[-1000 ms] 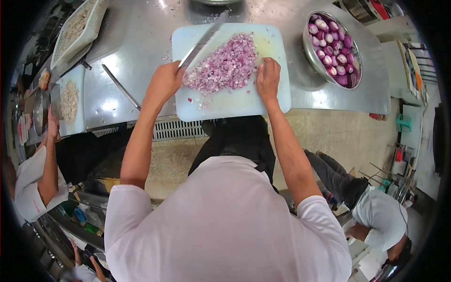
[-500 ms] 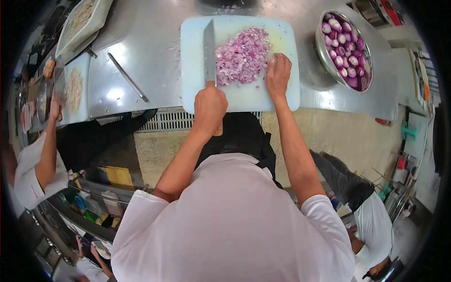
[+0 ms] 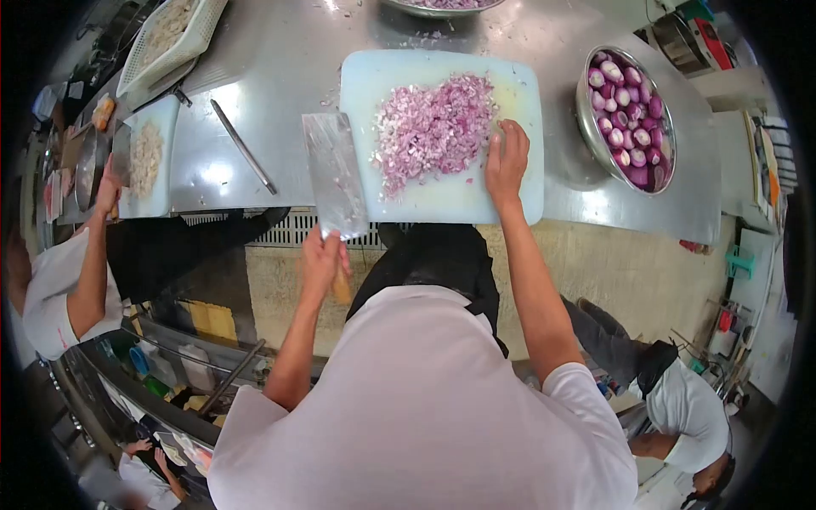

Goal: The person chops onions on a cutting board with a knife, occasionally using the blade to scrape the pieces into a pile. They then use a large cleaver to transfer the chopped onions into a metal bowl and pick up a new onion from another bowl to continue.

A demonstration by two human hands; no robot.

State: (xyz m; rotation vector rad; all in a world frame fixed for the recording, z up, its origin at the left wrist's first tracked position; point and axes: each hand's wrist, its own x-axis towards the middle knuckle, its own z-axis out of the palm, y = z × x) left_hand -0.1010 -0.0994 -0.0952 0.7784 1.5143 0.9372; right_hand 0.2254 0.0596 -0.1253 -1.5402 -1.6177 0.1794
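Note:
My left hand (image 3: 323,263) is wrapped round the wooden handle of a cleaver (image 3: 333,166). Its broad blade shows its flat side and some wet bits, left of the white cutting board (image 3: 510,200) and partly over its edge. A heap of finely chopped red onion (image 3: 438,127) lies mid-board. My right hand (image 3: 507,161) rests at the right side of the board, fingers stretched and thumb apart, beside the onion. To the right stands a metal bowl (image 3: 595,136) with whole peeled red onions (image 3: 627,119).
A steel rod (image 3: 242,146) lies on the metal table (image 3: 280,76). At the top edge is a bowl (image 3: 442,10) of chopped onion. On the left, a co-worker's hand (image 3: 108,187) holds a knife beside another board (image 3: 161,183); a white basket (image 3: 200,42) stands behind. Another person (image 3: 688,416) is lower right.
My left hand has drawn the cleaver left off the onion and turned its flat side up. The chopped onion is spread further left. My right hand stays near the board's right side.

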